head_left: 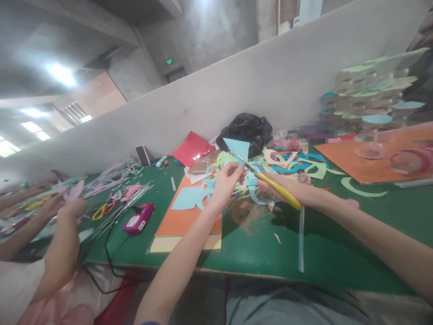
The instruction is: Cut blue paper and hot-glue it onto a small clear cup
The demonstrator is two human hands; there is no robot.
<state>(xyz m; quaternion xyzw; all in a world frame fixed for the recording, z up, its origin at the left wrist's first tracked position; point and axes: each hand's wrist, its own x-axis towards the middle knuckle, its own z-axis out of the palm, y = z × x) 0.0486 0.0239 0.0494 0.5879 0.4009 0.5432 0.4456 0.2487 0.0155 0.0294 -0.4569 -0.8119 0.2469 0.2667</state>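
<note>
My left hand (226,179) is closed in a pinch on a light blue piece of paper (237,148), held up above the green table (324,253). My right hand (287,188) grips yellow-handled scissors (270,181), whose blades reach up to the lower edge of the blue paper. Both hands hover over a heap of coloured paper scraps (291,162).
A stack of orange, blue and yellow sheets (182,221) lies near my left arm. A pink glue gun (138,218) with a black cord and another pair of scissors (103,209) lie left. A black bag (246,129) sits by the white partition. Another person's arms (57,234) work at left.
</note>
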